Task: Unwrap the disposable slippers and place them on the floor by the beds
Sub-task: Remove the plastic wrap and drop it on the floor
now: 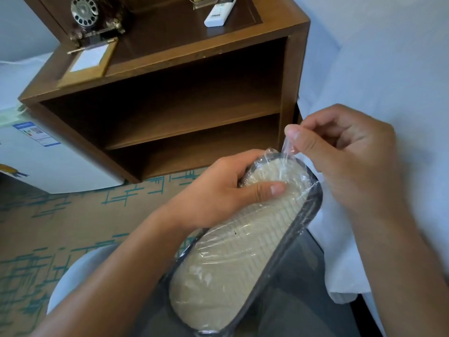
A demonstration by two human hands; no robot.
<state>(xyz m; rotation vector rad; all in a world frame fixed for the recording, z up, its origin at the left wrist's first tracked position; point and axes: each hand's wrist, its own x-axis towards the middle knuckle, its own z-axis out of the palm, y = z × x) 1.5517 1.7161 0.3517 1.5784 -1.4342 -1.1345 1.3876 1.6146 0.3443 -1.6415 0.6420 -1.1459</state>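
Fingers (295, 139) of the right hand (352, 161) pinch clear crinkled wrap (288, 152); left hand (218, 190) grips ribbed beige slippers (233, 251).

— What do the slippers (233, 242) look like?
— Cream, ribbed soles with a dark rim, stacked as one long flat pack, still sealed in a clear plastic wrap (289, 152).
— How is it lying?
— Tilted, far end raised toward the wooden shelf, near end low over the lap.
— And the wrap?
— Crinkled, glossy, pulled up into a peak at the far end.
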